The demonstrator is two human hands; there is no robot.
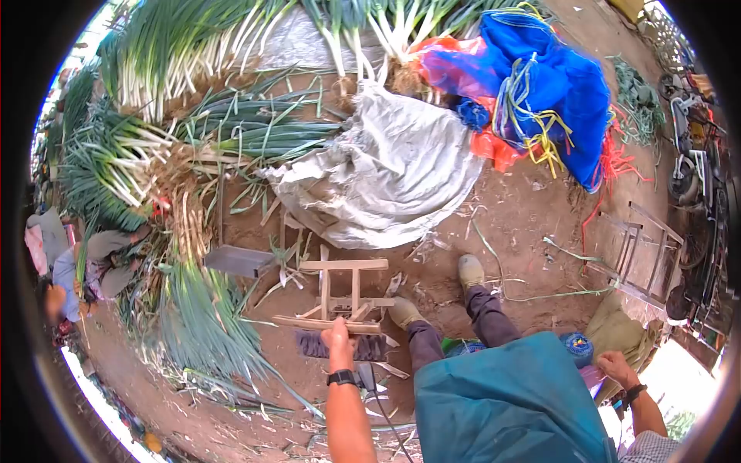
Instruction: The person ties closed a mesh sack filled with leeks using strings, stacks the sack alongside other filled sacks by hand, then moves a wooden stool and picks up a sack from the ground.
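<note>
My left hand (337, 337), with a black watch on its wrist, grips the near bar of a small wooden stool (355, 301). The stool lies tipped on its side on the dirt, a dark woven seat edge (312, 345) showing below my fingers. At my right side, my right hand (615, 366) is closed beside a lilac piece of material (590, 376); what its fingers hold is hidden. Close to it is a round blue bundle (576, 349). A teal apron (509, 393) covers my lap.
Leeks (208, 316) lie in heaps at the left and back. A white woven sack (386, 170) and blue mesh bags (556, 92) lie ahead. Another person (85, 278) sits at the left. A metal stool frame (641, 255) and bicycles (695, 177) are at the right.
</note>
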